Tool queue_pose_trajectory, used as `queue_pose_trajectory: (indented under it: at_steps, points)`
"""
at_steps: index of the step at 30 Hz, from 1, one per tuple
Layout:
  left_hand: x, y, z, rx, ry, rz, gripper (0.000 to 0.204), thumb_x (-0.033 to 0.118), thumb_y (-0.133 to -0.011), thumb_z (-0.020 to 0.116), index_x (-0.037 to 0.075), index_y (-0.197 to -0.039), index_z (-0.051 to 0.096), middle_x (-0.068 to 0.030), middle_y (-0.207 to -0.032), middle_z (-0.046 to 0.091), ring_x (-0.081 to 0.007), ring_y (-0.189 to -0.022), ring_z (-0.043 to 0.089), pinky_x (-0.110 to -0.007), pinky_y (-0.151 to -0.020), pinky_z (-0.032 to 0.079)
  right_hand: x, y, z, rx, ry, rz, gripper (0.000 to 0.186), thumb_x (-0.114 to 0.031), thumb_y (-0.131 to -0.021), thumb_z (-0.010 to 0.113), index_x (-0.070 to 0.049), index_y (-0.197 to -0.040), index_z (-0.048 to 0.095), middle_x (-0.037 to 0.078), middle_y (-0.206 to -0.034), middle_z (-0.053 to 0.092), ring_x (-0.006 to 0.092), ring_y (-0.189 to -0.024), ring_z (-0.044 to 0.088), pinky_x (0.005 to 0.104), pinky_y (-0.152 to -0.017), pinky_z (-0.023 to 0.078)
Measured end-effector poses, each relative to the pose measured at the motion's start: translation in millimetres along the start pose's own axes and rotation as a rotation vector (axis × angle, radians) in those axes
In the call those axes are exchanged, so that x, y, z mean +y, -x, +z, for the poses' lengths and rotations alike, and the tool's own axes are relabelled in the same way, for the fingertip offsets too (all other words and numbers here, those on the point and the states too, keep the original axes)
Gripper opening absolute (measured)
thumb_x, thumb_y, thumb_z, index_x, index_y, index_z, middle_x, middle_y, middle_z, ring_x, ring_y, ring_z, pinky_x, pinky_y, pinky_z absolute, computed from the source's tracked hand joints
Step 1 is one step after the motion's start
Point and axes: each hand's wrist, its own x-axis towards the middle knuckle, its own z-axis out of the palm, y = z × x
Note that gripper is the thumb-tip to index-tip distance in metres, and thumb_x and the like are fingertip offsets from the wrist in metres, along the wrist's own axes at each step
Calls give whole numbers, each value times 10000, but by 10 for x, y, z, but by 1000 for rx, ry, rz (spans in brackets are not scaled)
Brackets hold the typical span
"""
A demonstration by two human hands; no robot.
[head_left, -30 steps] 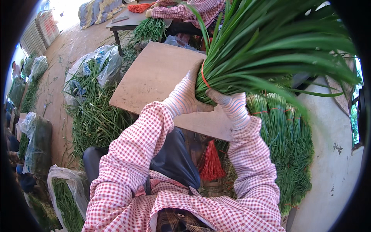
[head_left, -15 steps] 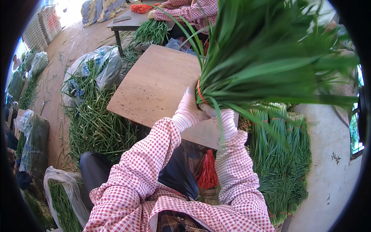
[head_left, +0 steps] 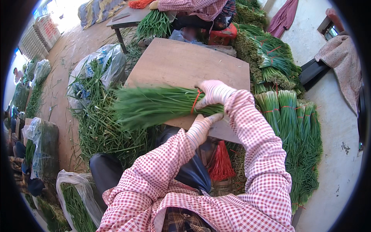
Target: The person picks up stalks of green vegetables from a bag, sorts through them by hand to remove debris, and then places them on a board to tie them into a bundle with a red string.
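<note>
A bundle of garlic chives [head_left: 158,104] lies sideways over the wooden board, its leaf ends pointing left and blurred by motion. A red tie [head_left: 195,102] circles it near the stem end. In a striped glove, my right hand [head_left: 214,94] wraps the stem end from the far side, just right of the tie. My left hand [head_left: 201,129], gloved the same way, grips that end from below at the near side. The stem tips are mostly covered by both hands. Beneath is the tilted wooden board [head_left: 185,63].
Tied chive bundles [head_left: 291,135] are stacked at my right, with more bundles [head_left: 270,54] behind. Loose trimmings [head_left: 112,131] heap up left of the board beside a plastic bag [head_left: 104,63]. Red ties [head_left: 221,162] hang below the board. Across from me, a person's gloved hand [head_left: 154,5] rests by chives on another table.
The bundle has swung from the upper right down to the left, so its leaves now point left over the board. Both hands remain on its tied end; the view has shifted slightly.
</note>
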Motion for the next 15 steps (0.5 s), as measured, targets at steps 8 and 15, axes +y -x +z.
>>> queue_pose_trajectory:
  at_steps: [8, 15]
  points:
    - [509, 244, -195, -194, -901, 1095, 676, 234, -745, 777, 5, -1306, 478, -150, -1129, 625, -285, -1041, 612, -386, -907, 492, 292, -84, 171, 249, 119, -14, 1087, -617, -558, 809, 15, -1364, 447, 283, -1279, 545, 406, -1205, 526, 408, -990, 447]
    - [947, -62, -573, 61, -2300, 909, 1027, 486, -625, 808, 60, -1434, 339, -188, -1426, 415, -376, -1347, 365, -567, -1115, 239, 135, 592, 535, 387, 422, 99, 1220, -505, -492, 889, -95, -1466, 278, 183, -1468, 377, 375, -1397, 306, 518, -1139, 248]
